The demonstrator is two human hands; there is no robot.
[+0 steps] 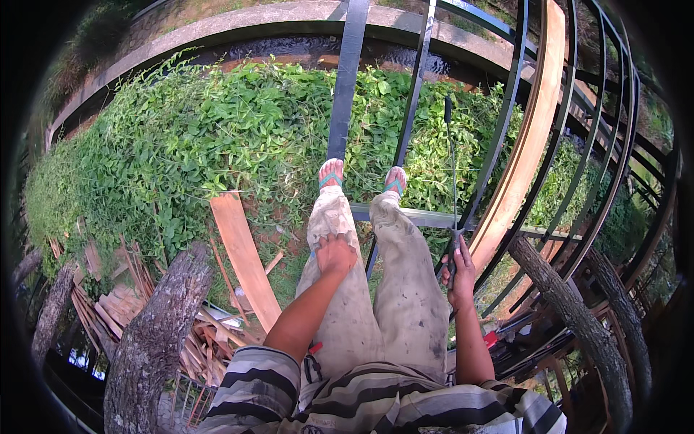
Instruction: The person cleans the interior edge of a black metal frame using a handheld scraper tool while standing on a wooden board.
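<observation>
My left hand point(335, 254) rests on the left leg of my stained, light-coloured trousers point(347, 309), near the knee, holding nothing. Beside my right leg, my right hand point(461, 270) is wrapped around the dark grip of a long slim hand tool point(454, 179). Its thin shaft or blade points away from me and ends in a black piece; its exact kind is unclear. Just right of this hand, a long wooden plank point(528, 130) lies along the dark metal bars. My feet in flip-flops point(332, 176) are at the near ends of two dark beams point(347, 81).
Open gaps separate the dark metal bars point(566, 119), with leafy plants point(227, 125) below. A water channel point(282, 46) runs beyond them. Tree trunks point(157, 336) rise at both sides. A loose board point(241, 249) and scrap wood point(119, 304) lie at left.
</observation>
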